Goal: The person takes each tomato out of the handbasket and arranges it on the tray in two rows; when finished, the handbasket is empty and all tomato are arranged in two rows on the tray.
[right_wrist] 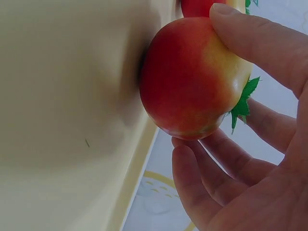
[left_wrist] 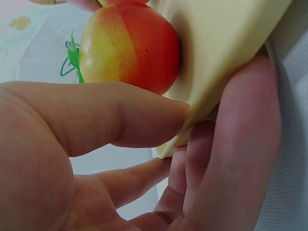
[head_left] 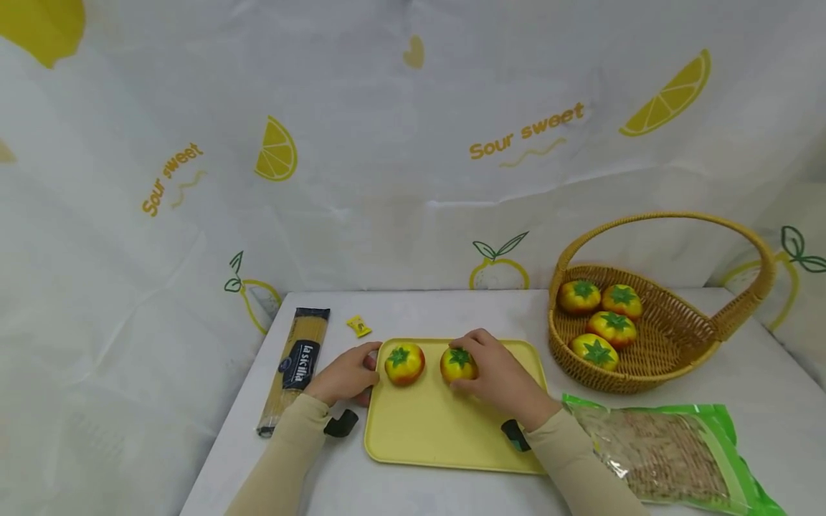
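Note:
A yellow tray [head_left: 445, 430] lies on the table, its left rim pinched between the thumb and curled fingers of my left hand [head_left: 345, 373]. Near that hand, a yellow-and-red artificial tomato [head_left: 405, 364] with a green leafy top sits on the tray. To its right, my right hand [head_left: 500, 373] holds a second, similar tomato [right_wrist: 192, 79] from above and the side. In the right wrist view the thumb and fingertips are round it. Whether this tomato rests on the tray or is just lifted, I cannot tell.
A wicker basket [head_left: 677, 315] with several similar tomatoes stands at the right. In front of it lies a green-edged bag [head_left: 671, 451]. Left of the tray are a spaghetti pack [head_left: 300, 358] and a small yellow wrapped sweet [head_left: 358, 326]. A printed cloth [head_left: 387, 215] hangs behind the table.

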Demonstrator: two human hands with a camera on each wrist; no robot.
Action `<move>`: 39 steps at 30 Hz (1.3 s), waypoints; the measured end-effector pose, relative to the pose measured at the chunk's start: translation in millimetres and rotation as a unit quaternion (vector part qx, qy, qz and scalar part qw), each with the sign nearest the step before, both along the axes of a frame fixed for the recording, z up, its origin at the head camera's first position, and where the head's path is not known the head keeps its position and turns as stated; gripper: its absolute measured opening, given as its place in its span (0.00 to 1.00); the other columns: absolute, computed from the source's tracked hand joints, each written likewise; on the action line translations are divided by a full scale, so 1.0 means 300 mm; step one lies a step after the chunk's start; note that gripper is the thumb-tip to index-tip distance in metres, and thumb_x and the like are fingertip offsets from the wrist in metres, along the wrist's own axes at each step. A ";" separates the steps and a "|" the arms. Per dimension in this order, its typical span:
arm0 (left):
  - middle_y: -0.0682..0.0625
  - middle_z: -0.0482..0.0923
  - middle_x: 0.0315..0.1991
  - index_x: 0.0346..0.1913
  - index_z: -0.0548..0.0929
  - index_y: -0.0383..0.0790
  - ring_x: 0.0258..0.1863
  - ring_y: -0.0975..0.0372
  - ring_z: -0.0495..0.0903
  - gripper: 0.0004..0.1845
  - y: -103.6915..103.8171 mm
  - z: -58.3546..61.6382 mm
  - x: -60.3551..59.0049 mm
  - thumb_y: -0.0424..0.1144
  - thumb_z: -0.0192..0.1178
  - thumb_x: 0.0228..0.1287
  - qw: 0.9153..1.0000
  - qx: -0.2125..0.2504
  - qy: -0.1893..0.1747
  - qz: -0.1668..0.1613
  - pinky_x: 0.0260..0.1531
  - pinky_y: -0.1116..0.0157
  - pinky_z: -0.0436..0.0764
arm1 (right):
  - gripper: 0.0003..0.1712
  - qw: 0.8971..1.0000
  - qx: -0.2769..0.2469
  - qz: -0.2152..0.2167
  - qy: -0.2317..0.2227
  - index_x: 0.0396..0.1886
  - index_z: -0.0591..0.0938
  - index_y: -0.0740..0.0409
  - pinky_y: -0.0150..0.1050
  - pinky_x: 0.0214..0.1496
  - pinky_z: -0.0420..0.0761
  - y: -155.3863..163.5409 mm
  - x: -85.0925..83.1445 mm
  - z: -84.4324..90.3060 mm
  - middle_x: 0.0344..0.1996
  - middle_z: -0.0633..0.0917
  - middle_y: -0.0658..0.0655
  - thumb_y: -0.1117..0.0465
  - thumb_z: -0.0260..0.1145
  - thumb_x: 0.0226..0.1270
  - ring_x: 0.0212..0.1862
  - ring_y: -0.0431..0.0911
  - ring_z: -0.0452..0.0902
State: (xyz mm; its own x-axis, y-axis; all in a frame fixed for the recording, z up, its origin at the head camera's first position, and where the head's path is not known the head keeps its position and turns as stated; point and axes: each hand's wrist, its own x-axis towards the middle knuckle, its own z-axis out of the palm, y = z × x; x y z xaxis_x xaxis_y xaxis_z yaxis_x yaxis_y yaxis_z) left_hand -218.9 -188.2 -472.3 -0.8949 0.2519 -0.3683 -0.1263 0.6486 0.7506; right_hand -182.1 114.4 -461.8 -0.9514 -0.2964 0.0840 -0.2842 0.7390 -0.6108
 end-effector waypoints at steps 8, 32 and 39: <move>0.43 0.76 0.51 0.82 0.69 0.44 0.31 0.56 0.83 0.38 0.006 0.011 0.003 0.32 0.61 0.68 1.000 0.000 0.002 -0.001 0.29 0.62 0.90 | 0.37 1.000 0.002 0.006 0.012 0.69 0.82 0.57 0.52 0.67 0.85 -0.006 0.008 0.007 0.59 0.80 0.55 0.57 0.85 0.61 0.58 0.50 0.81; 0.42 0.76 0.51 0.82 0.69 0.43 0.33 0.55 0.82 0.38 -0.003 -0.006 -0.002 0.31 0.62 0.68 1.000 0.004 -0.001 0.000 0.29 0.62 0.90 | 0.38 1.000 0.010 0.010 0.019 0.70 0.82 0.58 0.52 0.68 0.84 -0.019 0.013 0.004 0.61 0.80 0.57 0.58 0.85 0.60 0.59 0.51 0.81; 0.42 0.76 0.51 0.82 0.69 0.44 0.32 0.55 0.82 0.38 -0.004 -0.009 -0.005 0.31 0.62 0.68 1.000 0.006 0.002 -0.002 0.30 0.62 0.90 | 0.39 0.999 0.018 0.016 0.021 0.70 0.82 0.57 0.54 0.70 0.83 -0.012 0.017 0.023 0.63 0.80 0.57 0.56 0.85 0.59 0.62 0.52 0.81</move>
State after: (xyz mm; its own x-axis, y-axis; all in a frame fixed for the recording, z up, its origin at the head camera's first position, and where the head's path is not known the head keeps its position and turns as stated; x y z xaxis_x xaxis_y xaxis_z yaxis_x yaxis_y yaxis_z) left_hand -220.3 -189.3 -475.0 -0.8950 0.2603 -0.3622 -0.1208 0.6403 0.7586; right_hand -176.9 110.9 -454.9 -0.9372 -0.3304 0.1116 -0.3325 0.7503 -0.5713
